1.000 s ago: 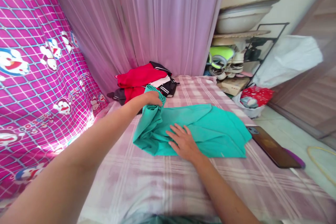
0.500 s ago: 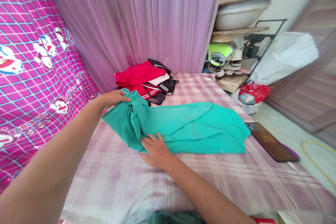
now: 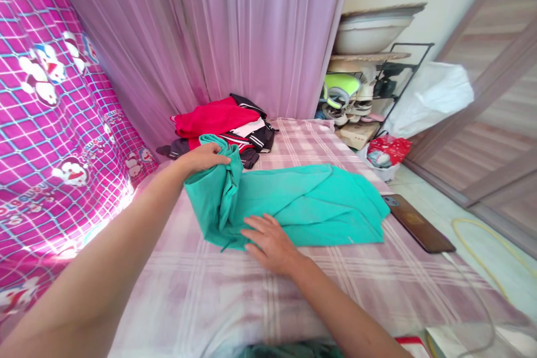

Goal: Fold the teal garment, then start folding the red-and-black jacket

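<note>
A teal garment (image 3: 293,196) lies lengthwise across a plaid bedsheet (image 3: 201,296), its right part flat with creases. At its left end the cloth is bunched and lifted, gripped by my left hand (image 3: 206,158) with the thumb on top and the other fingers hidden in the folds. My right hand (image 3: 271,240) rests palm down on the near edge of the garment, fingers spread, just right of the bunched part. What kind of garment it is, I cannot tell.
Behind lies a pile of red and black clothes (image 3: 222,120) before a purple curtain (image 3: 251,33). A phone (image 3: 419,224) with a white cable sits at the right edge. A shoe rack (image 3: 369,100) and a red bag (image 3: 388,151) stand beyond. Pink patterned fabric (image 3: 54,123) hangs at left.
My left hand has carried the bunched left end of the garment to the right, folding it inward. My right hand has slid a little to the right. The view has turned slightly right.
</note>
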### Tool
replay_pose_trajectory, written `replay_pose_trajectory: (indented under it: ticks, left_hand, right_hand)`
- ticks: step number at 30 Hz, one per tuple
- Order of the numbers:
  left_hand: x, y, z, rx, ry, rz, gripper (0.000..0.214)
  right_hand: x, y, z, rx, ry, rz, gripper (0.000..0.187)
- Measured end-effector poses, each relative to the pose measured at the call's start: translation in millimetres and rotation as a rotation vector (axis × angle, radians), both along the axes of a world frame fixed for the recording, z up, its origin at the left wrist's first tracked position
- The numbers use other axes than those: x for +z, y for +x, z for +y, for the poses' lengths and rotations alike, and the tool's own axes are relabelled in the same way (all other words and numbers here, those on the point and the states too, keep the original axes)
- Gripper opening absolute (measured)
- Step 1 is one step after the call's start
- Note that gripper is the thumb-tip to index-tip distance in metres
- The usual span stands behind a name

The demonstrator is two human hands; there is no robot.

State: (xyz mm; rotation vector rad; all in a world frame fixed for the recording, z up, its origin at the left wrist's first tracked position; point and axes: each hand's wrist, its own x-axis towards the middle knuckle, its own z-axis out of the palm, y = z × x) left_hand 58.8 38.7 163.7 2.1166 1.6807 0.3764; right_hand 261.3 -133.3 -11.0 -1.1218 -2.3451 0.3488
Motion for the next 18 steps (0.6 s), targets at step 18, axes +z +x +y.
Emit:
replay_pose_trajectory:
  ticks: [18]
  left_hand:
    - [-80.0, 139, -40, -0.224, -0.178, -0.081, 0.035]
  right_hand:
    - [-25.2, 120, 34, -0.658, 0.118, 0.503, 0.035]
